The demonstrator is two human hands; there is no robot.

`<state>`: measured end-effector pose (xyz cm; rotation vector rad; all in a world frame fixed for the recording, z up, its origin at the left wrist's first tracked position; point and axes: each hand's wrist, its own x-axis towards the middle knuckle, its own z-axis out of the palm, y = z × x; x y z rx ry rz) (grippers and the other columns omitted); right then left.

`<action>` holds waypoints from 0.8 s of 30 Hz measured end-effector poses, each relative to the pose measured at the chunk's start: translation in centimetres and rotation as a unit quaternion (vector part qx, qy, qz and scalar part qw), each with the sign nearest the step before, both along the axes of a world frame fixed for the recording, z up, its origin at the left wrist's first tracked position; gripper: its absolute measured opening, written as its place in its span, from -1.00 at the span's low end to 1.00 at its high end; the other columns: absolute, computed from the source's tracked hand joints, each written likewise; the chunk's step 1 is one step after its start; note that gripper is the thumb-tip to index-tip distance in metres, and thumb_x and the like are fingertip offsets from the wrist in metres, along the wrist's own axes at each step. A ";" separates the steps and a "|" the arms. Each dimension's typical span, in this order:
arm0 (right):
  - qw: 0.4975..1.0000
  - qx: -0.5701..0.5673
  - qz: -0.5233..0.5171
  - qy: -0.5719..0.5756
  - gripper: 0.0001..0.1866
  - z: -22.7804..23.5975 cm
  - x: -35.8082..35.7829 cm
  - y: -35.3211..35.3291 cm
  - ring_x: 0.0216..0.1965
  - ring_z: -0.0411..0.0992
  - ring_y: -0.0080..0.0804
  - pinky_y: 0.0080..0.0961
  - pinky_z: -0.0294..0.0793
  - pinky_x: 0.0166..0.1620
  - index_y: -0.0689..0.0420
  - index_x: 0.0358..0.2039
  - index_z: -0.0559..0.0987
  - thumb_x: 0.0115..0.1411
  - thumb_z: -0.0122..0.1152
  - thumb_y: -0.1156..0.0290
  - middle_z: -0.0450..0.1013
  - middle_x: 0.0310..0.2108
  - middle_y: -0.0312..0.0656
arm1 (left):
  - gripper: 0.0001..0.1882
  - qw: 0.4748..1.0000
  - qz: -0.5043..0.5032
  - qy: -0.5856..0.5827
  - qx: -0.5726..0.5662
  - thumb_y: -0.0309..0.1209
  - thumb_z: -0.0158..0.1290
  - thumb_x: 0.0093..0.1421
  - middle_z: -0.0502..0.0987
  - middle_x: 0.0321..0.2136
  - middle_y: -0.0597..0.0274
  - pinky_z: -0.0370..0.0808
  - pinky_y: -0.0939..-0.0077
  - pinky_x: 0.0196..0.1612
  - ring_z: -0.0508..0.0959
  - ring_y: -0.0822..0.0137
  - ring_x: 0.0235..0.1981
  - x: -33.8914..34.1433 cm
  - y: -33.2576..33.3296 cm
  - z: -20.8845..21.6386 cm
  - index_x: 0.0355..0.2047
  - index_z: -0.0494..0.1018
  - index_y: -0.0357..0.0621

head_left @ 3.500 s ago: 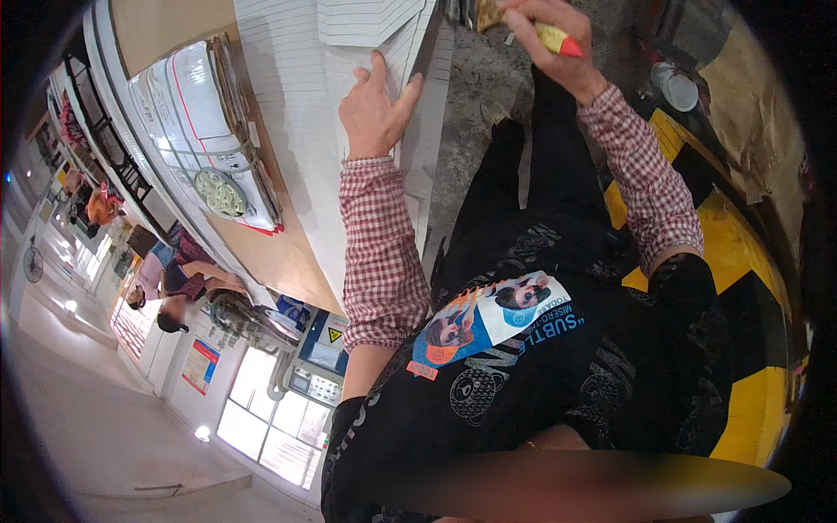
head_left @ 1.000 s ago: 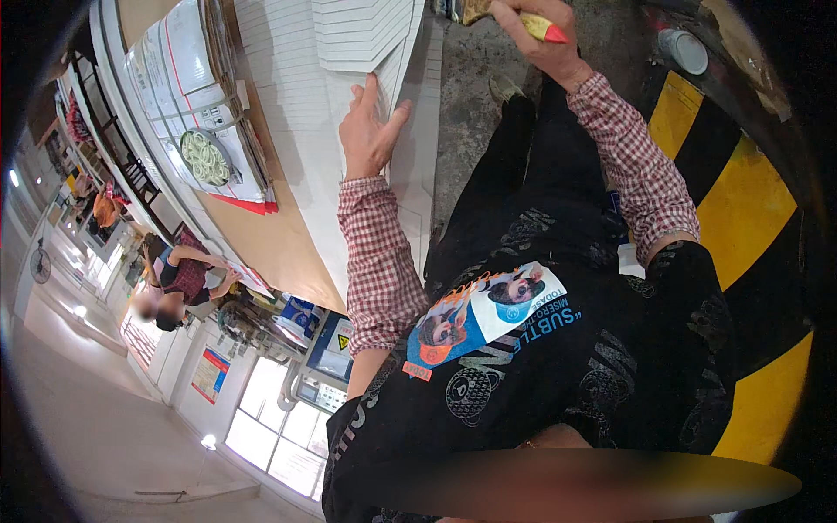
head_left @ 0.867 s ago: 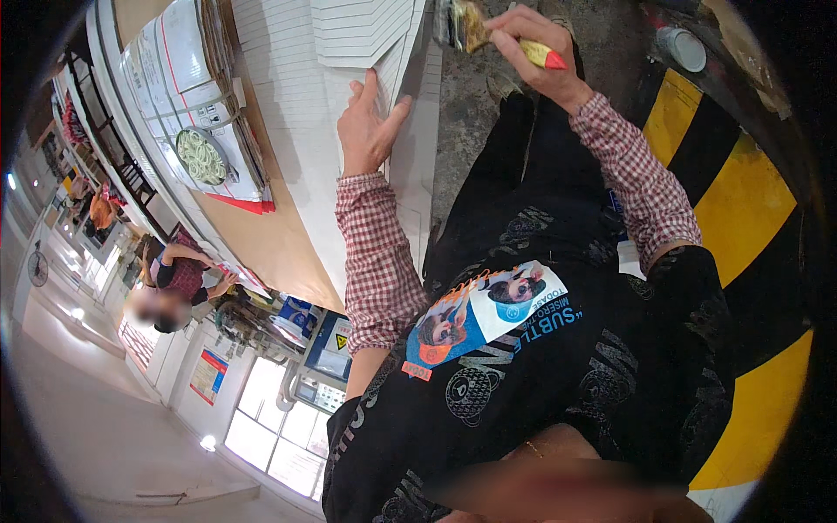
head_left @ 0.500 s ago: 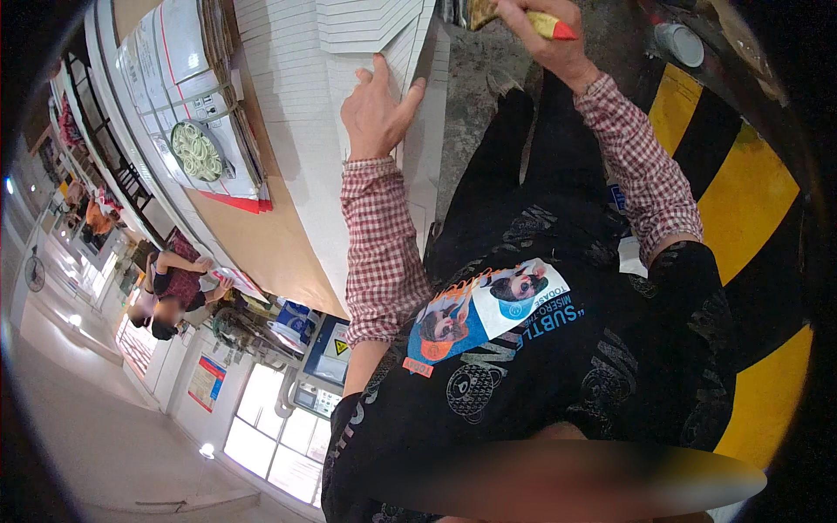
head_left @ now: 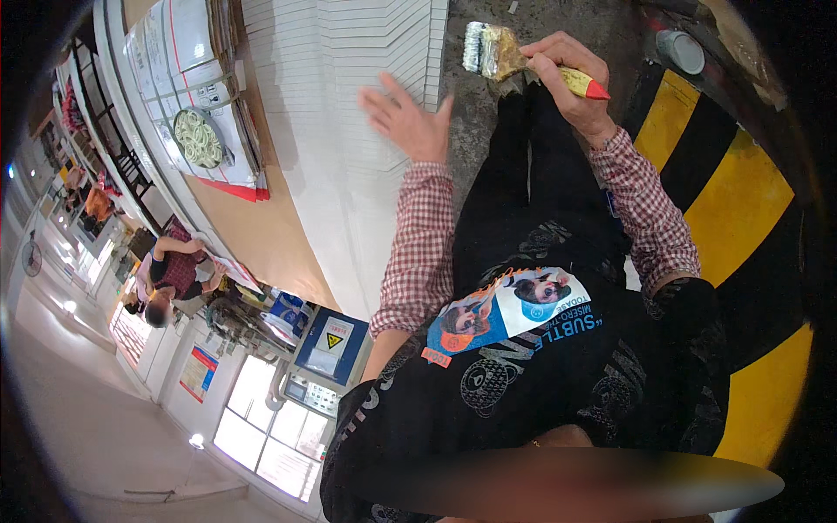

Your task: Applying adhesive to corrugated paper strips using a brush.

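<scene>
My right hand [head_left: 575, 109] is closed around the yellow, red-tipped handle of a flat paintbrush [head_left: 502, 54]. White stuff coats the bristles, which point left above the dark floor. To the left, my left hand [head_left: 408, 124] has its fingers spread and holds nothing; it is a little blurred. Beneath that hand lie white paper sheets [head_left: 318, 148], layered so that their edges form many narrow, stepped lines. Whether the left hand touches them I cannot tell.
A strapped bundle of printed sheets [head_left: 166, 44] bears a round dish of pale green coils [head_left: 199, 138]. Brown board [head_left: 261, 235] covers part of the table. A grey can [head_left: 680, 52] stands at far right, near yellow-black floor stripes [head_left: 715, 183]. Another person [head_left: 181, 266] works at left.
My left hand has come off the sheets' angled edge and moved right, fingers spreading. The raised sheets under it now lie flatter. My right hand has brought the paintbrush nearer and rightward.
</scene>
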<state>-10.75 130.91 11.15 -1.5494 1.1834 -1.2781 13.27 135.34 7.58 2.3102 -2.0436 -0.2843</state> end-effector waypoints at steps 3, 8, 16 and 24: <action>1.000 0.009 0.001 0.013 -0.89 -1.2 -0.1 0.4 -0.43 0.45 -0.49 -0.61 0.42 -0.38 0.25 -0.51 0.52 0.11 0.10 0.49 0.49 -0.44 -0.19 | 0.13 0.987 0.083 -0.099 0.091 0.08 0.21 -0.17 -0.19 0.19 -0.46 -0.07 -0.05 0.20 -0.16 -0.39 0.21 1.2 3.9 0.5 0.24 -0.13 -0.23; 1.000 -0.019 0.017 0.010 -0.87 -1.0 0.3 0.9 -0.39 0.42 -0.51 -0.63 0.39 -0.35 0.28 -0.50 0.51 0.13 0.05 0.52 0.47 -0.36 -0.16 | 0.02 0.992 0.005 0.010 0.125 0.08 0.15 -0.10 -0.08 0.16 -0.46 0.09 0.03 0.15 -0.01 -0.38 0.17 4.1 3.5 3.4 0.22 -0.05 -0.24; 0.990 -0.084 -0.073 -0.089 -0.83 -0.3 3.2 -2.0 -0.56 0.37 -0.41 -0.50 0.34 -0.50 0.26 -0.61 0.46 0.09 0.09 0.48 0.42 -0.53 -0.13 | -0.20 0.967 -0.007 0.149 0.205 0.03 0.05 -0.05 0.23 0.04 -0.40 0.27 0.26 0.06 0.32 -0.14 0.05 7.1 1.0 6.2 0.13 0.20 -0.21; 0.999 -0.016 -0.011 -0.049 -0.83 -2.2 4.9 1.6 -0.52 0.43 -0.36 -0.51 0.38 -0.46 0.26 -0.61 0.47 0.07 0.09 0.46 0.43 -0.54 -0.10 | -0.19 0.969 -0.046 0.140 0.199 0.05 0.04 -0.06 0.34 -0.09 -0.43 0.38 0.29 -0.09 0.47 -0.11 -0.14 6.9 0.2 6.5 0.09 0.24 -0.27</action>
